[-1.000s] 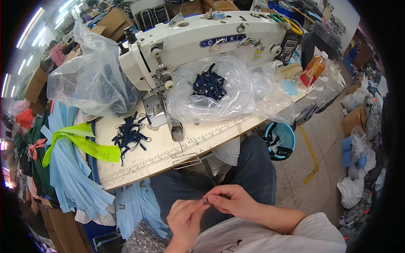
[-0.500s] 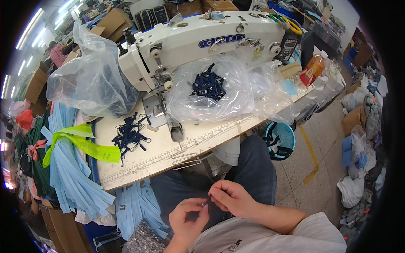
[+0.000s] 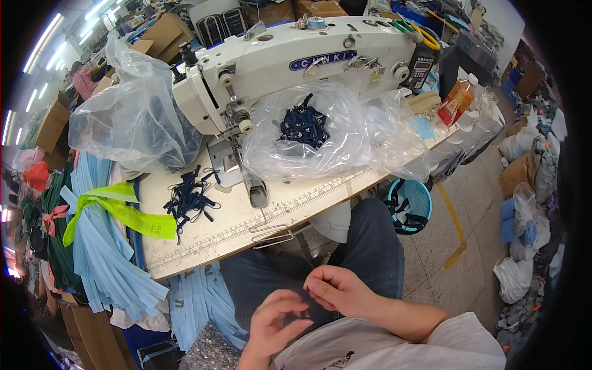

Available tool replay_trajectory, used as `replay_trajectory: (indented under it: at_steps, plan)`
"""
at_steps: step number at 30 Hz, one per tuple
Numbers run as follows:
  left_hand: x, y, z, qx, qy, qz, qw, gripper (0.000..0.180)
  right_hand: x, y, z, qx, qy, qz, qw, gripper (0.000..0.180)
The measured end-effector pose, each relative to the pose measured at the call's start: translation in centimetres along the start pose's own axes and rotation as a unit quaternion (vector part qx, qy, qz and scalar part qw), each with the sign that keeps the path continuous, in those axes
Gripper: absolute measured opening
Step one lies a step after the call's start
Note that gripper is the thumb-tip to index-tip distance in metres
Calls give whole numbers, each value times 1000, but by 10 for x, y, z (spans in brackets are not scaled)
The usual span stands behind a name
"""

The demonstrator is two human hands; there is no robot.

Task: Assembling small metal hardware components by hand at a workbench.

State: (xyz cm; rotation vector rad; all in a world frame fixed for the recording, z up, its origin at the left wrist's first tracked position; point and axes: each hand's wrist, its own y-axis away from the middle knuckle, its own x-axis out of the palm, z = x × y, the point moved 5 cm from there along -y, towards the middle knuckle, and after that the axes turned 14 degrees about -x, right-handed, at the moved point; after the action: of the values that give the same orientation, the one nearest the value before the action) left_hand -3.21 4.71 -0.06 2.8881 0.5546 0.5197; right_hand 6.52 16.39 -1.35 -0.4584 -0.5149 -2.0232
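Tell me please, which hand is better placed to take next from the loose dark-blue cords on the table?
Probably the left hand: it lies on the same side as the cords and stands open. The right hand lies farther right, pinched closed.

A sewing workshop is indicated by the sewing machine (image 3: 277,58) mounted along the far edge of the tabletop (image 3: 231,200), light-blue fabric strips (image 3: 102,240) draped beside its left edge, and cardboard boxes (image 3: 163,36) piled beyond.
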Motion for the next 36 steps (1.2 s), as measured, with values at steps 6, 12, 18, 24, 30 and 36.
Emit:
replay_trajectory:
  at_steps: [6,12,18,24,30,36]
  plan:
    - [-6,-1,4,-48,-21,-126,991,33,4,2,7,-31,86,55,994,17]
    - [-8,-1,1,-47,-55,-122,990,23,8,-2,19,-137,208,90,964,16]
    - [-6,3,5,-98,93,-144,980,21,10,-2,24,-246,277,105,923,13]
    - [-9,7,9,-106,54,-175,977,19,2,-2,7,-112,124,90,982,14]
    - [-14,10,10,-74,-18,-180,981,23,1,-2,1,-36,67,123,989,17]
    - [-16,3,2,36,-194,-190,962,25,2,-1,6,-60,77,79,992,14]
